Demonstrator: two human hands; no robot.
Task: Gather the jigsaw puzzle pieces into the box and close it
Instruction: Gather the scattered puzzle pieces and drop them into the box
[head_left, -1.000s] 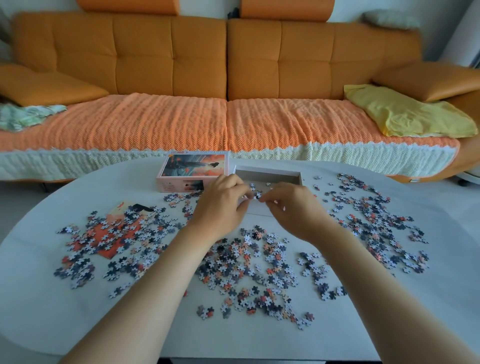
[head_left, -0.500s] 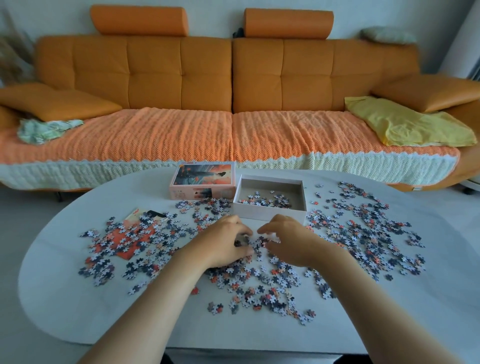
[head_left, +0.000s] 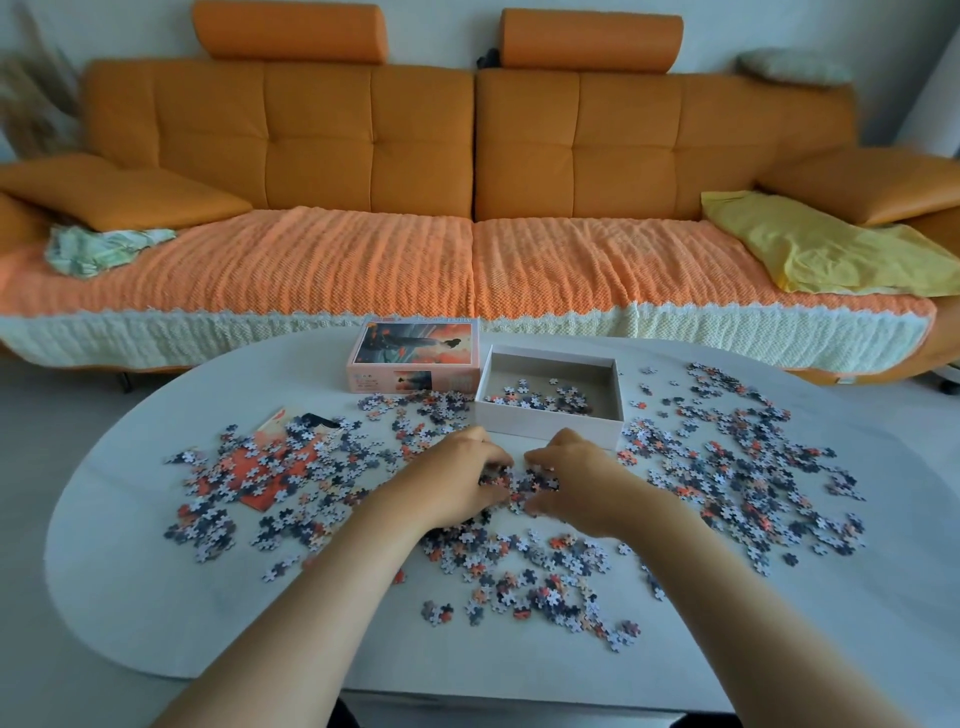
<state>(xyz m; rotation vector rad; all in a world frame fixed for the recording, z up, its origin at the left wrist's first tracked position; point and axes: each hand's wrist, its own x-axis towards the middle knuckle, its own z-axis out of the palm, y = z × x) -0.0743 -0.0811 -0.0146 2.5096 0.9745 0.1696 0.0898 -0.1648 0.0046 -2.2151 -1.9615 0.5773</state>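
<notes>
Loose jigsaw pieces (head_left: 524, 566) lie scattered over the white oval table (head_left: 130, 597), with heaps at the left (head_left: 270, 483) and right (head_left: 737, 467). The open white box (head_left: 550, 431) stands at the table's far middle with several pieces (head_left: 540, 402) inside. Its picture lid (head_left: 413, 356) lies just left of it. My left hand (head_left: 457, 480) and my right hand (head_left: 576, 478) rest on the table just in front of the box. Both have curled fingers cupped around a small clump of pieces (head_left: 519, 483) between them.
A picture sheet (head_left: 260, 462) lies under the left heap of pieces. Behind the table runs an orange sofa (head_left: 467, 171) with a knitted cover, a yellow cloth (head_left: 810, 244) at the right and a green cloth (head_left: 98, 249) at the left.
Both hands have come back from over the box down to the table in front of it. They now close in on a clump of pieces. The view has tilted up a little.
</notes>
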